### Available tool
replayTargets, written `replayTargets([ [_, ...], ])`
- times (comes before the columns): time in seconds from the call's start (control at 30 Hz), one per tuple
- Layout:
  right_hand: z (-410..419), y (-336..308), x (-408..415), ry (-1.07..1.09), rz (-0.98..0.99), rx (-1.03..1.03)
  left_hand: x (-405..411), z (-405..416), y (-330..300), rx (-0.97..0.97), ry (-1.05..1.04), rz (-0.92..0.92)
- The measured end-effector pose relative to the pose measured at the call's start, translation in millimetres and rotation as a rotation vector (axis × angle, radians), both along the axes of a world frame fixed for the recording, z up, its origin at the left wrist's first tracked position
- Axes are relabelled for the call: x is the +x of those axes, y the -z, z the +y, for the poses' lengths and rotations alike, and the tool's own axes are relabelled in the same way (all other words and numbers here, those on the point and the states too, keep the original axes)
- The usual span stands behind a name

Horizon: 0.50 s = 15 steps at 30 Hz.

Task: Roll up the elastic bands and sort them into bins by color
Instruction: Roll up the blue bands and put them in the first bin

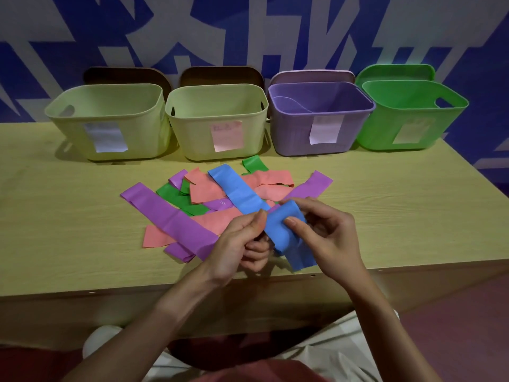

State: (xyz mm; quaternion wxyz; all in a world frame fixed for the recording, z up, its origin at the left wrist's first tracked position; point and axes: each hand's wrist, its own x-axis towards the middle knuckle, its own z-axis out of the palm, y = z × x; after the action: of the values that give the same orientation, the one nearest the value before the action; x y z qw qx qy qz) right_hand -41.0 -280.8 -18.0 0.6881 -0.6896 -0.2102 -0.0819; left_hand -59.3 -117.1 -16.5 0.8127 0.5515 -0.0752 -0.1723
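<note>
Gripping the blue band from both sides, the two hands meet just above the near edge of the table. What's hard to read: the labels on the bins are blurred, the curled fingers of the left hand tuck under the band out of sight, and the pile beyond the hands overlaps so much that exact band counts are only rough.

Counting now: four bins well beyond the hands, two pale yellow-green ones, the first far out to the left and the second straight ahead, then one purple bin and one green bin out past the right hand. One blue band only. Purple bands, about three, lie left of and beyond the left hand; pink bands, roughly three or four; green bands, at least two.

Left hand: thumb and forefinger pinched closed on the band's left edge, palm turned inward. Right hand: thumb pressed on the front of the folded blue bulge, fingers wrapped behind it, clamping it. The band's free end hangs below the hands, its other end runs away over the pile.
</note>
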Motion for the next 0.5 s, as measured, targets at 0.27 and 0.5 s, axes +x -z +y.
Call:
replayTargets([
  [0.27, -1, 2, -1, 0.042, 0.035, 0.06, 0, -1, 5, 0.419, -0.177, -0.315],
  [0.5, -2, 4, -1, 0.021, 0.053, 0.056, 1, -8, 8, 0.394, -0.226, -0.314],
])
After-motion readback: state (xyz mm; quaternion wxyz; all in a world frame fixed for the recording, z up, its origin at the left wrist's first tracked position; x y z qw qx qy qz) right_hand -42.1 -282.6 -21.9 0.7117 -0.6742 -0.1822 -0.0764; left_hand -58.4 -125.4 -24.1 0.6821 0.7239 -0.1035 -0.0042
